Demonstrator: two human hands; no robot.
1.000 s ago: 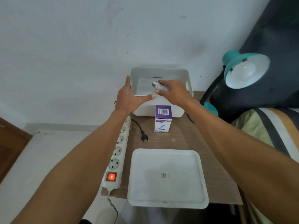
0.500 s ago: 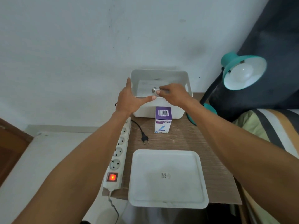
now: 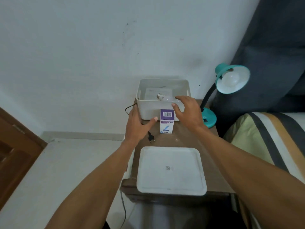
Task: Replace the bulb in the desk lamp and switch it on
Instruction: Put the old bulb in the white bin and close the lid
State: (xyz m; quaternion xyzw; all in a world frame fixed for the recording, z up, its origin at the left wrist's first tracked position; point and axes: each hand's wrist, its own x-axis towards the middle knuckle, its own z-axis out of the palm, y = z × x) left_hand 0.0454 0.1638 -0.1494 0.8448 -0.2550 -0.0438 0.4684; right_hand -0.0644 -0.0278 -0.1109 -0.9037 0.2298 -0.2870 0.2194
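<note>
While a bulb (image 3: 162, 97) lies on its side in the white bin (image 3: 148, 111), our right hand (image 3: 187, 111) hovers at its front rim, fingers spread, empty. Our left hand (image 3: 137, 125) rests open beside the bin. Another bulb sits in the teal lamp (image 3: 231, 78).

Teal desk lamp (image 3: 231, 78), white bin (image 3: 148, 108), white tray (image 3: 171, 185) — purple-and-white bulb box (image 3: 167, 123), striped bedding (image 3: 270, 134).

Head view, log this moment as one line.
loose white bulb: lying in white plastic bin | right hand: open | left hand: open | teal desk lamp: unplugged
</note>
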